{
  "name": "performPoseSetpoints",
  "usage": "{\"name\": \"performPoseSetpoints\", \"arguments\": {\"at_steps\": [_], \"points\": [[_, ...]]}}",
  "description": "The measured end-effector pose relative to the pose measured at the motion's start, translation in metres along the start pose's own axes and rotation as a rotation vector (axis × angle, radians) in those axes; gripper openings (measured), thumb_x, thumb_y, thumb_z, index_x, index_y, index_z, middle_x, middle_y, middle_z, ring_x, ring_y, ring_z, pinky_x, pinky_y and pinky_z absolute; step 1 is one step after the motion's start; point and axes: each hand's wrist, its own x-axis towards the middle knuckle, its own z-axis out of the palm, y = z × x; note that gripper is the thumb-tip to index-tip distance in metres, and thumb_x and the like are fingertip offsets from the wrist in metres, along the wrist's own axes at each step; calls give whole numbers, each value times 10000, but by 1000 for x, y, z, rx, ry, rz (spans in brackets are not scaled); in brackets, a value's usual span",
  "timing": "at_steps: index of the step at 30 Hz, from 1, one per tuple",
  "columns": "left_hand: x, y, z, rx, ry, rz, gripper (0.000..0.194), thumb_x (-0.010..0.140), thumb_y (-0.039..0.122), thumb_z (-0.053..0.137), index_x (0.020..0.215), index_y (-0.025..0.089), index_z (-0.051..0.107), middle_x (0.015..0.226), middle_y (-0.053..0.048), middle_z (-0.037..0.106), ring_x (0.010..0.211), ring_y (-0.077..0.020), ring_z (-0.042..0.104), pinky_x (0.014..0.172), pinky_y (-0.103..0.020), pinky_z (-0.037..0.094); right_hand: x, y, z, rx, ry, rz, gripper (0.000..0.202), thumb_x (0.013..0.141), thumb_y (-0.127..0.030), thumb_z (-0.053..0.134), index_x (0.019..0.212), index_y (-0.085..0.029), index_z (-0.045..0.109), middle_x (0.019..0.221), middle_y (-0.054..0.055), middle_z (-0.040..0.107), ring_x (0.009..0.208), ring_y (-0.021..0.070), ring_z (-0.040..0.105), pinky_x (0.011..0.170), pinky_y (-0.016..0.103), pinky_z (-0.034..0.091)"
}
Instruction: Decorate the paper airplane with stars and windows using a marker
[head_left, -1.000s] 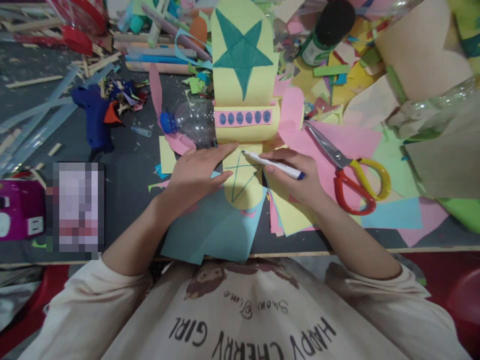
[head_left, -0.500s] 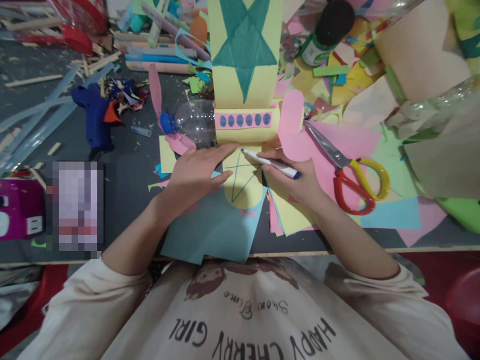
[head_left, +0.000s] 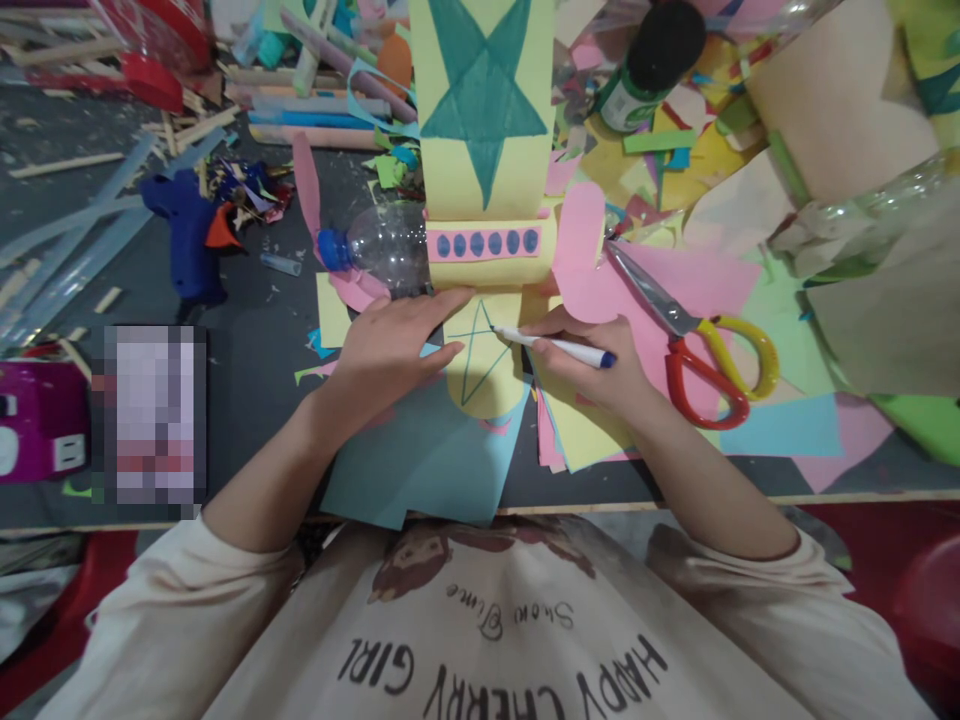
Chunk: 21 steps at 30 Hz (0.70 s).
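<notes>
A white marker [head_left: 566, 347] with a blue end is pinched in my right hand [head_left: 592, 360], its tip on the yellow paper flap [head_left: 487, 385]. On that round-ended flap is a star outline in thin dark lines. My left hand [head_left: 401, 340] lies flat with fingers spread at the flap's left edge, over blue paper [head_left: 420, 455]. Just beyond my hands lies a clear plastic bottle [head_left: 390, 245] with a blue cap, wrapped in yellow paper. It carries a pink strip [head_left: 487, 243] of blue dots and a yellow panel with a green star [head_left: 486, 90].
Scissors [head_left: 694, 330] with red and yellow handles lie right of my right hand. To the left are a blue glue gun [head_left: 184, 235], a phone [head_left: 154, 415] and a purple object [head_left: 41, 420]. A black-capped green bottle [head_left: 652, 65] stands among paper scraps.
My right hand has shifted the marker tip slightly down and right, from the star's top point onto its right side. The marker's back end has dropped a little. My left hand stays in place.
</notes>
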Motion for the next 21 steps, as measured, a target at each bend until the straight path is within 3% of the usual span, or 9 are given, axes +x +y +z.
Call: {"name": "performPoseSetpoints", "arguments": {"at_steps": [9, 15, 19, 21], "points": [[-5, -5, 9, 53, 119, 109, 479, 1030, 354, 571, 1492, 232, 547, 1367, -85, 701, 1191, -273, 675, 1004, -363, 463, 7, -15, -10, 35, -137, -36, 200, 748, -119, 503, 576, -222, 507, 524, -42, 497, 468, 102, 431, 507, 256, 374], [-11, -3, -3, 164, 260, 253, 322, 1029, 373, 564, 1265, 187, 680, 955, -94, 746, 924, -280, 707, 802, -379, 481, 0, -10, -13, -12, -177, -6, 215, 713, -108, 489, 548, -221, 413, 514, -39, 441, 485, 108, 376, 511, 262, 352], [-43, 20, -35, -139, 396, 489, 166, 1031, 272, 544, 1001, 215, 697, 830, -28, 717, 784, -194, 684, 734, -354, 501, -5, -8, -12, 6, -184, 45, 218, 731, -121, 491, 557, -225, 411, 535, -24, 443, 514, 126, 394, 529, 282, 385], [-71, 34, -48, -438, 298, 606, 94, 1007, 245, 591, 1000, 265, 682, 833, 10, 727, 791, -154, 683, 778, -339, 547, -5, -9, -12, 5, -182, 61, 222, 736, -134, 491, 555, -229, 404, 535, -22, 424, 513, 131, 388, 517, 290, 375]]}}
